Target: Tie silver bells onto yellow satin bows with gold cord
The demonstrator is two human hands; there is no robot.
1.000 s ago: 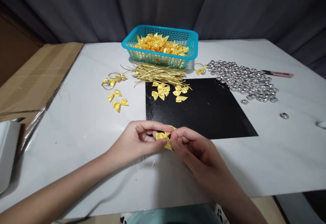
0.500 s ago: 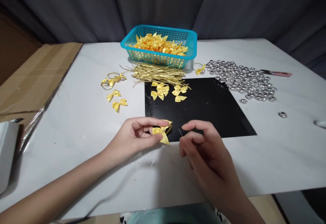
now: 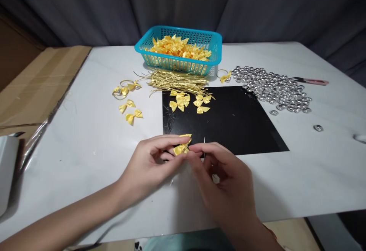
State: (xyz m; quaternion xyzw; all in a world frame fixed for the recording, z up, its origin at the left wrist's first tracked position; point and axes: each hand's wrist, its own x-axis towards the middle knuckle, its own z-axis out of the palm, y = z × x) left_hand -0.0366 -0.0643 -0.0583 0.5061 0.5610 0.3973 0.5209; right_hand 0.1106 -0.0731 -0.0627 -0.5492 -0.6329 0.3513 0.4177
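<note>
My left hand pinches a yellow ribbon bow between thumb and fingers, above the near edge of a black mat. A bit of gold cord shows against the bow. The thumb and forefinger of my right hand are closed at the bow's right side, touching it; what exactly lies between these fingertips is hidden. A thin, pale needle-like sliver sticks up from among the right fingers. Several loose yellow bows lie at the mat's far edge, beside a bundle of gold cords.
Behind the cords stands a blue basket of yellow bows. Silver beads are heaped at the right, near pink-handled cutters. Finished-looking bows with cord loops lie at the left. Cardboard borders the table's left side.
My right hand has moved left and its thumb and forefinger have closed at the bow. The bow has turned slightly in my left hand, its lower tail now less visible.
</note>
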